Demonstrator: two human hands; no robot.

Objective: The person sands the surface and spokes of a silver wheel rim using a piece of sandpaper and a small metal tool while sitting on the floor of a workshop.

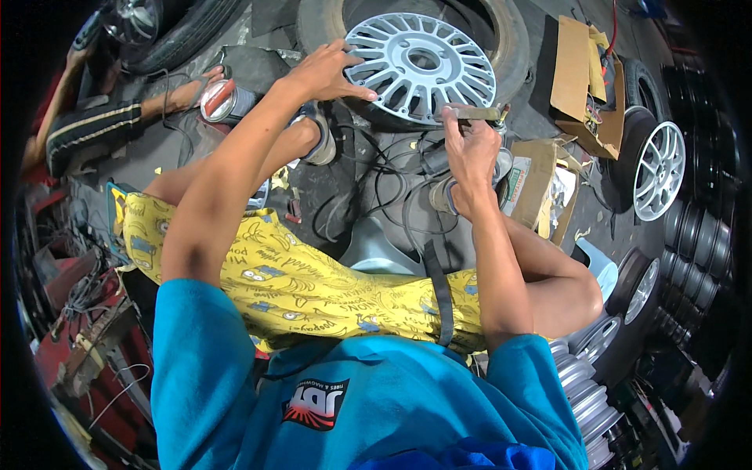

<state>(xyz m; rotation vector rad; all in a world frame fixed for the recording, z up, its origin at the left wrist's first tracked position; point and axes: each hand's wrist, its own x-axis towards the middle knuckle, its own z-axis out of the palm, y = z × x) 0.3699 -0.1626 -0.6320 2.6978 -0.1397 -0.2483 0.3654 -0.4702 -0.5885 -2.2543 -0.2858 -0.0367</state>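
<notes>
A pale silver multi-spoke wheel (421, 62) rests at top centre on a large worn tyre (509, 35). My left hand (333, 74) grips the wheel's left edge, thumb on the lower-left rim. My right hand (470, 153) holds a flat, greyish-tan block (472, 113) against the wheel's lower-right edge. A small metal fitting (501, 121) is just beyond the block's right end. Dark hoses lie below the wheel between my bare legs.
Another person's hand (205, 82) is near a round can (218, 100) at upper left. Cardboard boxes (572, 70) hold assorted items at right, beside a white spoked wheel (658, 171) and dark stacked rims (689, 251). Silver rims (583, 399) are stacked at lower right.
</notes>
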